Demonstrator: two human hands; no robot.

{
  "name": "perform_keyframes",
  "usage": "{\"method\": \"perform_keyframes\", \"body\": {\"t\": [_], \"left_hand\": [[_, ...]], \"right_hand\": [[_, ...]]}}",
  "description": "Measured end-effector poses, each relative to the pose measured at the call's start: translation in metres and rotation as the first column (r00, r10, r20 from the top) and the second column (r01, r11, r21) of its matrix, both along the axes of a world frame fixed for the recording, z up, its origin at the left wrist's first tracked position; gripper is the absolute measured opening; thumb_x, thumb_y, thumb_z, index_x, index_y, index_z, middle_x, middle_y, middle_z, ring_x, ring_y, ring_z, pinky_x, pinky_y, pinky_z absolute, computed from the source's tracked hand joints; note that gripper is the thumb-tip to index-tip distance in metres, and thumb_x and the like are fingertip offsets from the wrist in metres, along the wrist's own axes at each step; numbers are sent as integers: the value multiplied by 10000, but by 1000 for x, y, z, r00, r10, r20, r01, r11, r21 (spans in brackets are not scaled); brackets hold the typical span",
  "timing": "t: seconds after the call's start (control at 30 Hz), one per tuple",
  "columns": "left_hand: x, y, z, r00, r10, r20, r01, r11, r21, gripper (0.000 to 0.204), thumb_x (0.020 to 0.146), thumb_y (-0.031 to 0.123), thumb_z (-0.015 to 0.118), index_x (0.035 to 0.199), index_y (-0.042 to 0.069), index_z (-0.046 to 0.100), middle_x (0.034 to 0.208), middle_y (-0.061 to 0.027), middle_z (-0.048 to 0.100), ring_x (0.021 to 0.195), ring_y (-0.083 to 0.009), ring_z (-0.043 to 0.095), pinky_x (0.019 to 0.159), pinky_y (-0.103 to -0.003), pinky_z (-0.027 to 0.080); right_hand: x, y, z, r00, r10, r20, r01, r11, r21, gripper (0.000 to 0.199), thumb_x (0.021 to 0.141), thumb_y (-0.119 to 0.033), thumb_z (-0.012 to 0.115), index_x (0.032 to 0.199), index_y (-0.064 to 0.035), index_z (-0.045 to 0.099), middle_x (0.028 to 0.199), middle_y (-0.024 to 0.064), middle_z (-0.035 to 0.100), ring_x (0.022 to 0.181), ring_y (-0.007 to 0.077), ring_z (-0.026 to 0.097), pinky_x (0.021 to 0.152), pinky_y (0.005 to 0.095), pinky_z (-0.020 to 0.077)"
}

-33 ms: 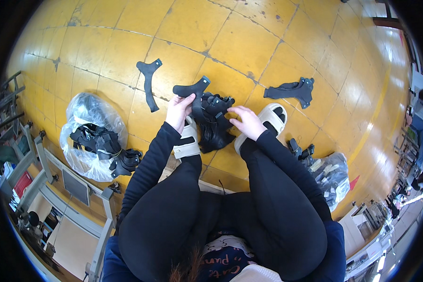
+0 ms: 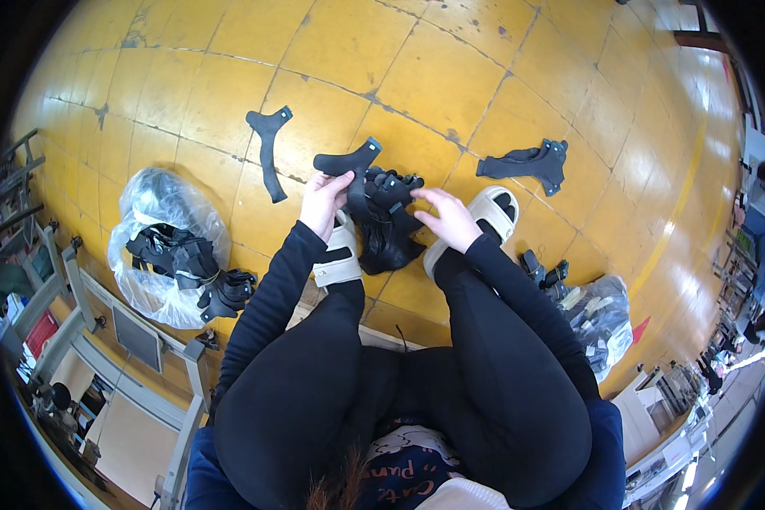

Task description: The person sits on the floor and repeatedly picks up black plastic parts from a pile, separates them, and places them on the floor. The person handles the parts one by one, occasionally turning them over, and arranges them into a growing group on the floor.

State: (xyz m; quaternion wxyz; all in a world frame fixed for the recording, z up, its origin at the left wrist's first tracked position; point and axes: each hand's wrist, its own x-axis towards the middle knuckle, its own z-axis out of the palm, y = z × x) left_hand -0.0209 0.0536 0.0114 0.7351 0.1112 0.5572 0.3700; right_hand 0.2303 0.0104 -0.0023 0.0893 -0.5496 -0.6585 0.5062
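I sit low over a yellow tiled floor with my legs in black and pale sandals on my feet. My left hand (image 2: 325,204) grips a flat black part with a T-shaped end (image 2: 347,161), raised above a bundle of black parts (image 2: 388,229) that lies between my feet. My right hand (image 2: 447,218) rests on the right side of that bundle, its fingers pinching one piece of it. My left sandal (image 2: 338,259) and right sandal (image 2: 489,217) flank the bundle.
A single black part (image 2: 268,153) lies on the floor to the far left, another (image 2: 523,161) to the far right. A clear plastic bag of black parts (image 2: 166,246) sits at my left, a second bag (image 2: 602,319) at my right, with loose black pieces (image 2: 544,272) near it. A grey metal frame (image 2: 102,323) stands at the lower left.
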Motion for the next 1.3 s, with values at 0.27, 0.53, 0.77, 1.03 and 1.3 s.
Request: {"method": "perform_keyframes", "body": {"t": [0.27,0.53,0.77,1.03,1.3], "left_hand": [[17,0,3,913,-398,-87,406,909,95,218,875,100,654,1090,92,622,939,23,628,832,-64,582,757,-231,456],[9,10,-27,860,-380,-341,460,867,193,370,883,44,592,1247,14,532,1136,-87,613,995,-140,569,914,-280,447],[21,-6,-27,461,-276,-843,813,512,277,356,834,96,642,1185,59,593,1163,-121,586,1086,-290,546,973,-361,419],[44,7,-24,278,54,-959,930,235,283,153,788,112,659,941,109,677,1101,-49,616,1090,-260,551,949,-375,407],[30,-12,-33,496,-271,-825,867,214,451,99,812,45,627,906,66,651,886,-55,655,928,-228,620,876,-346,459]], "right_hand": [[-9,48,31,713,-478,-513,338,875,-345,657,841,-99,694,1416,-105,377,1282,108,520,882,127,589,815,268,492],[29,114,-18,856,-409,-317,404,911,-84,136,848,-35,631,974,-11,677,753,18,652,685,69,577,641,232,472],[88,138,-65,787,-607,-109,613,789,31,291,836,-51,637,1127,-40,646,933,99,683,808,165,652,746,284,513],[29,83,-19,956,-274,-100,292,907,304,359,785,-84,680,1135,-72,602,1171,124,593,1142,293,543,994,378,420],[-8,10,-19,998,10,-67,11,951,310,199,779,-89,678,971,-61,637,1090,91,614,1085,289,552,940,383,433]]}}
